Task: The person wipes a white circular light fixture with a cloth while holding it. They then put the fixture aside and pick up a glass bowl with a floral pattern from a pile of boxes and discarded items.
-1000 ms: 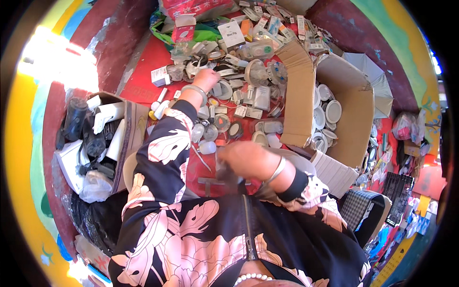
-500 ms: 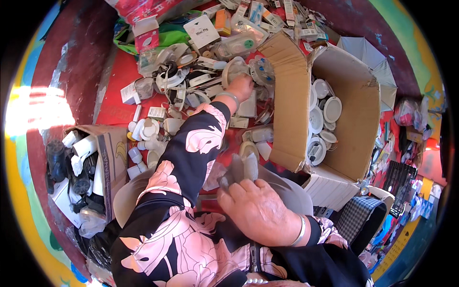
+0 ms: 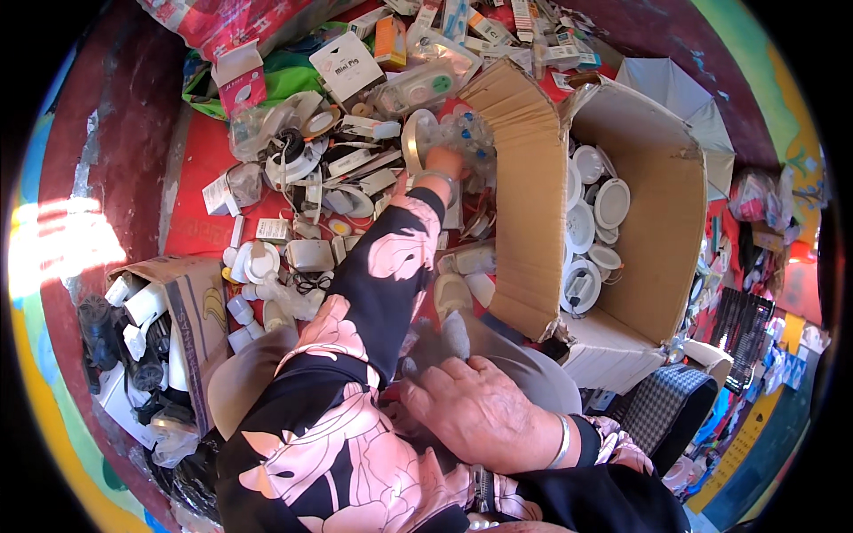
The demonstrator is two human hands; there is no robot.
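Note:
My left hand reaches far into the pile, against a clear plastic bag with blue pieces. Its fingertips are hidden, so its grip does not show. Just left of it stands a round white-rimmed light fitting. Close to my body, over my lap, my right hand is closed on a grey glove-like cloth, whose finger-shaped ends stick up past my knuckles. To the right, a big open cardboard box holds several round white downlights.
At the left, a smaller carton holds black and white parts. Loose fittings, a white box and a pink box lie on the red cloth. A silver reflective panel leans behind the big box.
My left hand has shifted from over the round light fitting to the plastic bag on its right. The right hand keeps hold of the grey cloth. The view has turned slightly.

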